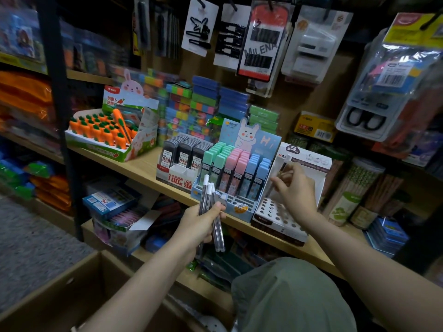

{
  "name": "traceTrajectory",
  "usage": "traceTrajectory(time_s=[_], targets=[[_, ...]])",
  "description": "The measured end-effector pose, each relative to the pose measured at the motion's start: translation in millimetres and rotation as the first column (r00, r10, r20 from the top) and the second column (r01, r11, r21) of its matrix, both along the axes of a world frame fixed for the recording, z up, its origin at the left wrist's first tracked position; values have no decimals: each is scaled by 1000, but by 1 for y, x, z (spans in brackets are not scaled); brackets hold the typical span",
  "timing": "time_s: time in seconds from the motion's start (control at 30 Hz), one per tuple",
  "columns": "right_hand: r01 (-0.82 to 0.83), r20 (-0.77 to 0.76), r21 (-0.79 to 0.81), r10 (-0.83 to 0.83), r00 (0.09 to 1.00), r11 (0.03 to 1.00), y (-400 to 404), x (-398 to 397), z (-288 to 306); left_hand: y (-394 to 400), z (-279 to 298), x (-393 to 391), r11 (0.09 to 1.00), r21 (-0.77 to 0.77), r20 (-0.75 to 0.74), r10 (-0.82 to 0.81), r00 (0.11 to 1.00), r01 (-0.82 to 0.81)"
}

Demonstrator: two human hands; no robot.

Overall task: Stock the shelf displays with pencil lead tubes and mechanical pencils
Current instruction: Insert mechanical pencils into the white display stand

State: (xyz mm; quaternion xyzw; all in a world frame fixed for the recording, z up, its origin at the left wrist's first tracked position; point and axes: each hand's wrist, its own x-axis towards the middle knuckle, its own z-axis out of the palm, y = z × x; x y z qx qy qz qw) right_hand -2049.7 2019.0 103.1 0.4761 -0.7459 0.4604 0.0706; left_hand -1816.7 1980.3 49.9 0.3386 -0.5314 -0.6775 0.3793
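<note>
Pencil lead tubes and mechanical pencils belong on the long wooden shelf (pixel 143 169) that I see running across the view, the biggest thing here. On it, from left to right, stand a carrot display box (pixel 109 137), a dark lead-case display (pixel 182 161), a bunny display (pixel 236 178) with rows of green, pink and blue cases, and a white display stand (pixel 291 200) whose base is punched with round holes. Clear tubs of pencils (pixel 352 190) stand just right of that stand. A cardboard box (pixel 60 295) sits low at the left, below the shelf edge. Carded hair clips (pixel 200 26) hang above.

My left hand (pixel 195 230) is held in front of the shelf edge, below the bunny display, fingers curled round a bundle of clear tubes (pixel 211 207) with white caps pointing up. My right hand (pixel 296 188) is raised over the white display stand, above its holes, and pinches a single slim pencil (pixel 282 168) between thumb and fingertips; the item is partly hidden by the fingers and blurred, so I cannot make out its tip or whether it touches the stand.
</note>
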Motion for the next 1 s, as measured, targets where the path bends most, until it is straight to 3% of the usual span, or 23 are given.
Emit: traceTrajectory(time_s=[0.4,0.53,0.73,1.0], targets=[[59,-3,11,-59,998,998,-1,4,-16,7,2,1,1000,-9,50,-16,999,16],[-1,-76,43,4,997,999,8,3,-7,8,3,1,1000,-11,38,-24,999,25],[-47,-248,-56,32,968,997,12,2,12,9,6,4,1000,-21,61,-21,998,23],[-49,-180,-48,39,983,998,2,6,13,7,9,5,997,-56,59,-56,997,60]])
